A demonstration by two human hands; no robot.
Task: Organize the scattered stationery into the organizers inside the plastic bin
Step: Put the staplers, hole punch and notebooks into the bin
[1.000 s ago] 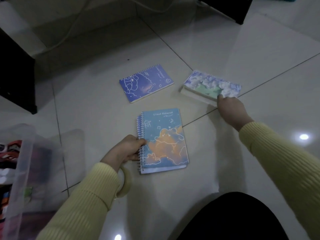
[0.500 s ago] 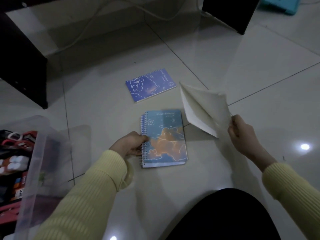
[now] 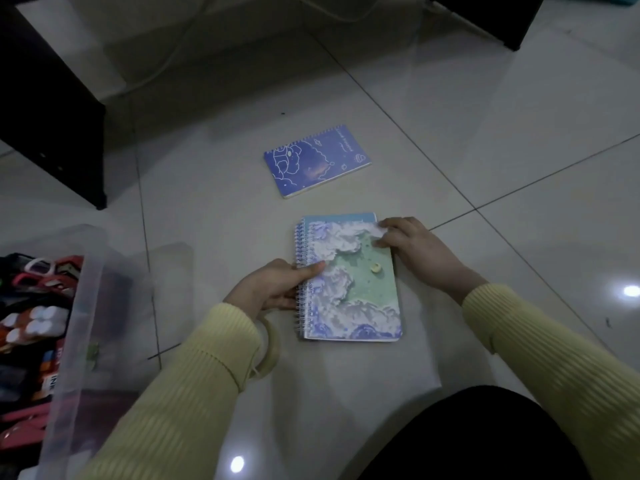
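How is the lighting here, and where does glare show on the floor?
Head view: dim overall; the glossy floor carries two bright glare spots, one at the right edge, one near the bottom. Head view: cloud notebook pattern clear, plastic bin contents soft and murky.

View: one wide-angle camera, worn on the head, is used.
Position: the camera is held above the tiled floor (image 3: pixel 485 140), which fills most of the frame.
Direction: the lens is aimed forward and steeply down; farther floor is shown at the top of the frame.
Range: the cloud notebook (image 3: pixel 356 292), left hand (image 3: pixel 277 289) and right hand (image 3: pixel 412 249) are framed close, at the centre.
Edges: the plastic bin (image 3: pixel 86 292) is cut off at the lower left.
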